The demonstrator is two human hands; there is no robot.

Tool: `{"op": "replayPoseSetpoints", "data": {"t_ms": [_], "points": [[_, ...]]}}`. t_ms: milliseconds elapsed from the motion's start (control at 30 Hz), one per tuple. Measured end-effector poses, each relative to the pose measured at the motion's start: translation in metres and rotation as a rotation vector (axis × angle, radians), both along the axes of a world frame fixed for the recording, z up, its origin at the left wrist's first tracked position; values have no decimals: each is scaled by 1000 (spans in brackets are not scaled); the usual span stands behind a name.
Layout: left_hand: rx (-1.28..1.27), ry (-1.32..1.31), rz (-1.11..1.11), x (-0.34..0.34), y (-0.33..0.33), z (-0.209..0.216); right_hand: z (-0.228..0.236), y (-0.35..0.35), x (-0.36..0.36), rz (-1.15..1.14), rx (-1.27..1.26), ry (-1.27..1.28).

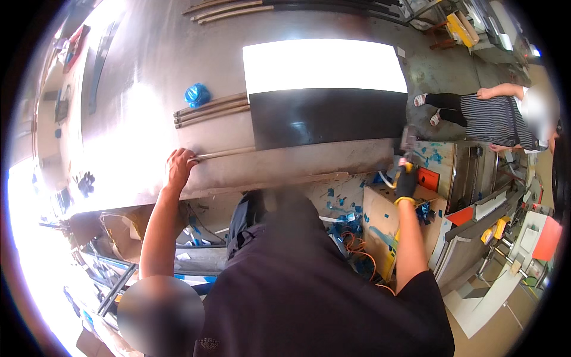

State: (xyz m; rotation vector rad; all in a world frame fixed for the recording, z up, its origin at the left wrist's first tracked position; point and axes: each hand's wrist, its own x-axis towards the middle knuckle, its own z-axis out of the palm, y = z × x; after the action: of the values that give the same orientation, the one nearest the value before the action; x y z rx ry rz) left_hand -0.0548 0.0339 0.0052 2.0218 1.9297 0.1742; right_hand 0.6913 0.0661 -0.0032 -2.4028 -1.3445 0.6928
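Observation:
On the near edge of the metal-topped workbench (223, 175), my bare left hand (178, 169) closes its fingers on the end of a thin rod (223, 154). The rod's other end runs to the near edge of a flat panel (327, 116), half dark and half bright white. At the bench's right end, my right hand (407, 182) wears a black glove with a yellow cuff. It grips a grey handheld tool (408, 140), blurred, so its kind is unclear. A pale hose or cord curves beside that hand.
Several dark strips (208, 112) lie beside a blue plastic-wrapped bundle (197, 94). More long bars (238, 10) lie at the far edge. A cardboard box (380, 217) stands below the tool, near an orange cord (366, 256). Another person (488, 119) stands at the right.

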Motion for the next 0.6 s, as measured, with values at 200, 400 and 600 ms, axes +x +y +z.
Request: {"op": "replayPoseSetpoints", "data": {"t_ms": [200,400,600], "points": [[-43,-113,36,-9,5,-12,18,-55,-255,333,27,283],[-62,-137,51,-10,7,-14,57,-35,-351,580,-253,241],[-80,-109,68,-9,4,-6,-1,-16,-142,243,52,47]]}}
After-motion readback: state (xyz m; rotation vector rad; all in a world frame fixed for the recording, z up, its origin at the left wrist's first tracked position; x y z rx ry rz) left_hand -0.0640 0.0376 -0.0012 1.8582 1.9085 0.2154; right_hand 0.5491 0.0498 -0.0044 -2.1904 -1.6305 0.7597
